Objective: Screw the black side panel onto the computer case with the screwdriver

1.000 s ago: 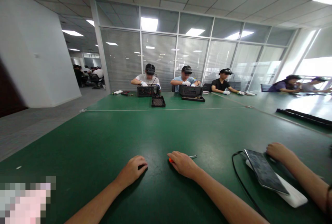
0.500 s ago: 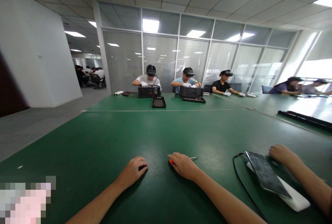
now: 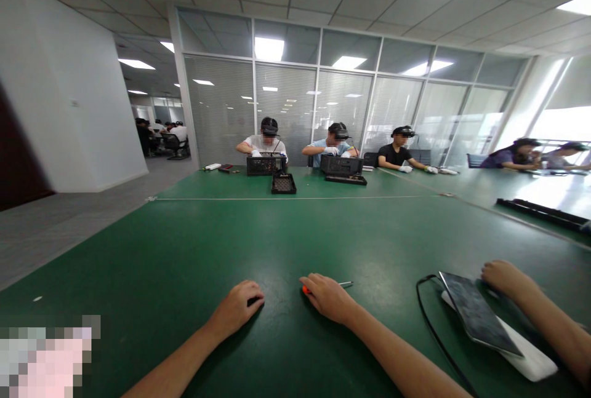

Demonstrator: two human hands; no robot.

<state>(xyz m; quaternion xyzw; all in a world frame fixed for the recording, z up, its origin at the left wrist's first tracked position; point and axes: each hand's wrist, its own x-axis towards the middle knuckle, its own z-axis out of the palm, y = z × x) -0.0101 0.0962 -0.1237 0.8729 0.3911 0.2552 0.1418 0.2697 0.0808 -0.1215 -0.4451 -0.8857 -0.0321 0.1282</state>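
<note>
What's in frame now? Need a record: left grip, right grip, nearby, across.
left grip: curled on green table; contents, if any, hidden
right grip: over orange-handled tool, metal shaft sticking out; firmness of hold unclear
nearby, right: dark-screened device lying on white object; black cable alongside; another person's hand just past it
across: one person at black case, another at second black case

The left forearm (image 3: 184,354) and right forearm (image 3: 397,352) slant inward from the near side; the left hand (image 3: 238,303) curls loosely, the right hand (image 3: 329,296) bends its fingers, palm down.
</note>
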